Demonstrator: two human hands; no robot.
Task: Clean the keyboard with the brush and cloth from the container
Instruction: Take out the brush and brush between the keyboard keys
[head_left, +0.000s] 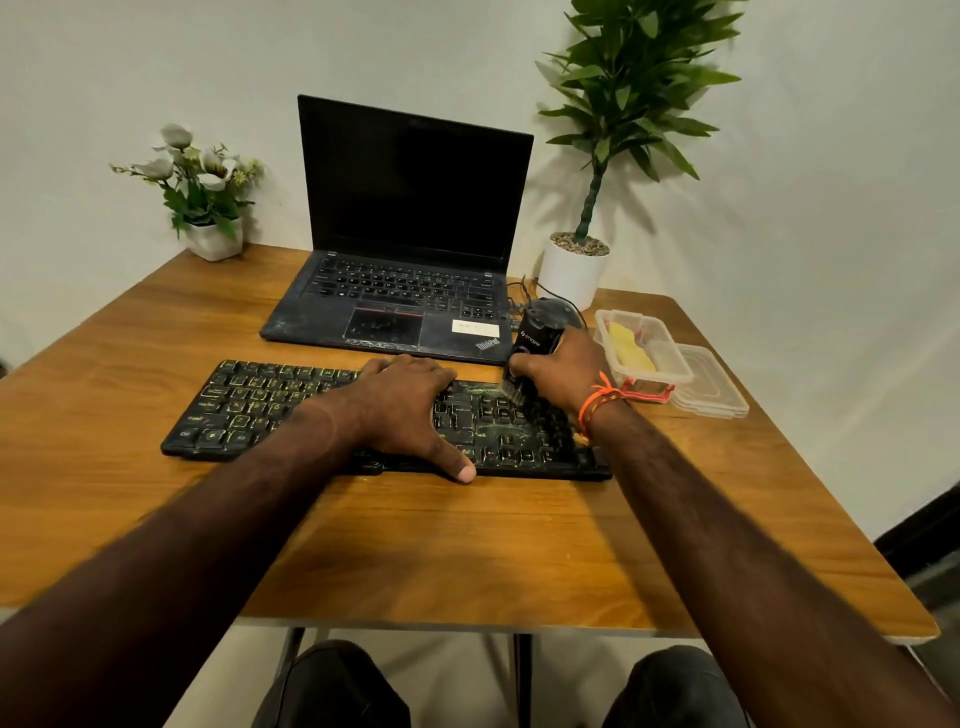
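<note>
Keyboard (291, 410) lies across the middle of the tabletop (467, 551), long side parallel to the near edge, just in front of an open laptop (410, 234) with a dark screen. Keys look grimy, yellowish smears across most of them.

Left hand (410, 410) rests flat on the keyboard's middle, fingers straight and spread, thumb reaching over the near rim; it appears to be steadying the board, holding nothing. Right hand (566, 374) is wrapped around a black brush (530, 348), bristles down at the far right part of the keyboard, touching or just above the keys; blur hides which.

Container (644, 343) stands open near the right edge of the tabletop, its lid (711, 384) lying just beside it toward that edge. Yellow cloth (631, 351) sits inside, untouched.

Judgement on progress: brush is out and in use, so fetching is done and brushing is under way, at the right end. Smears remain on the left and middle keys, so much brushing seems left. The wipe with the cloth has not begun.

Also present: a small flower pot (215, 239) at the far left corner, a tall potted plant (574, 270) at the far right corner, a dark mouse (558, 306) behind the right hand.
</note>
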